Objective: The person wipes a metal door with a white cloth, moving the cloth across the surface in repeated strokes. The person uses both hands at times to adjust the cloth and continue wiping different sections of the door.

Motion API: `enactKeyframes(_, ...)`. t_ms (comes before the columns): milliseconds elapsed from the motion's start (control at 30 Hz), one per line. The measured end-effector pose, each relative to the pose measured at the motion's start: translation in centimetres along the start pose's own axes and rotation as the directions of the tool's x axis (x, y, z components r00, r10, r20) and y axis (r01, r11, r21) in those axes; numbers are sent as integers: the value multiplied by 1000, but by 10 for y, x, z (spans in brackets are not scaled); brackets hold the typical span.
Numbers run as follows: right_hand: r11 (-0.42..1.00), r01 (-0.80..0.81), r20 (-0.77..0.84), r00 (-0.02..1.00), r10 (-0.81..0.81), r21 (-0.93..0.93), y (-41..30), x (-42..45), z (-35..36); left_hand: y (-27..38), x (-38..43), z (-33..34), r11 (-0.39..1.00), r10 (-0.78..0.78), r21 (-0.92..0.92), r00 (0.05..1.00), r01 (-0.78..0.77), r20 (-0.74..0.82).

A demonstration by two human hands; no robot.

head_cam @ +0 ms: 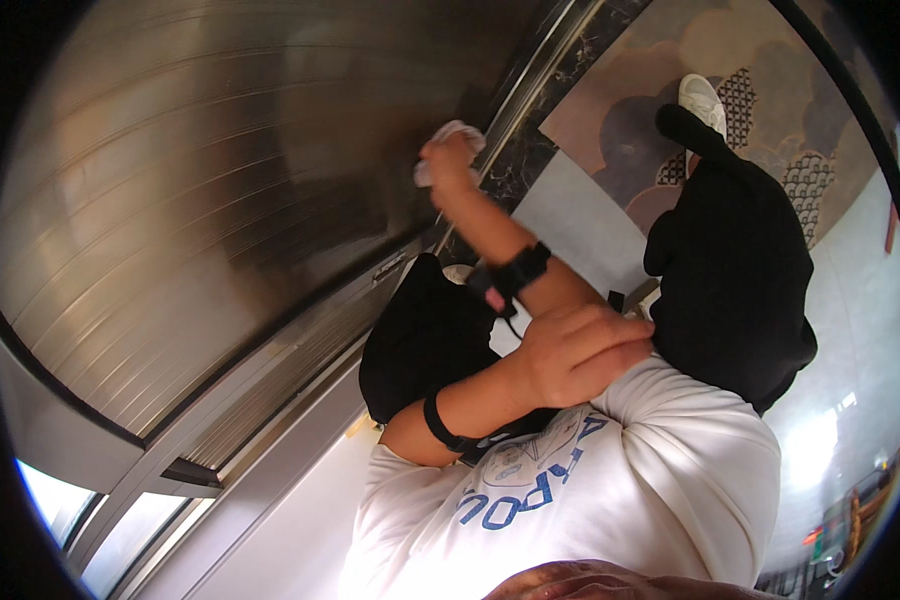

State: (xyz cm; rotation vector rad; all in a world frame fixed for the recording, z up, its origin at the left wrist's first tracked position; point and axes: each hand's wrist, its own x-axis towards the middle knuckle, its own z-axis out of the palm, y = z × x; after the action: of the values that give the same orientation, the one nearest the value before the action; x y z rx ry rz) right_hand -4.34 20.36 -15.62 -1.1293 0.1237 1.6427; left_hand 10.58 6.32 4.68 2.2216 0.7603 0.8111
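Note:
My right hand (450, 161) is closed around a crumpled white cloth (461, 133), held against or just over the lower part of a shiny brown metal-look panel (270, 150) with fine grooves. Contact between cloth and panel is hard to tell. My left hand (581, 352) crosses my chest and grips my right upper arm, at the hem of the white T-shirt sleeve (667, 390). A black strap with a small device (521, 271) circles my right forearm. Another black strap (439, 424) is on my left arm.
A dark marbled stone strip (521, 161) runs along the panel's base. My black-trousered knees (727, 277) are bent wide apart. A patterned mat (637, 127) covers part of the pale glossy floor (847, 322). Metal frame rails (270, 352) border the panel on the left.

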Motion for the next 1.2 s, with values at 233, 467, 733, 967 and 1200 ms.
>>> enactKeyframes(233,842,515,250,847,-470,-161,-60,-148,60,16,2,-7,994,22,-104,1000,-24,-21)
enactKeyframes(467,971,-162,27,987,159,174,-7,9,-5,5,2,3,997,3,-83,1000,-2,14)
enactKeyframes(733,979,-160,65,986,153,125,28,62,-37,-1,2,7,998,18,-52,1000,-19,-22)
enactKeyframes(967,967,239,394,883,-255,91,-56,-169,51,18,-1,-2,988,119,-95,990,-125,-74)
enactKeyframes(1200,983,-120,273,959,79,136,-45,-114,33,11,-5,0,986,50,-159,999,-51,-15)
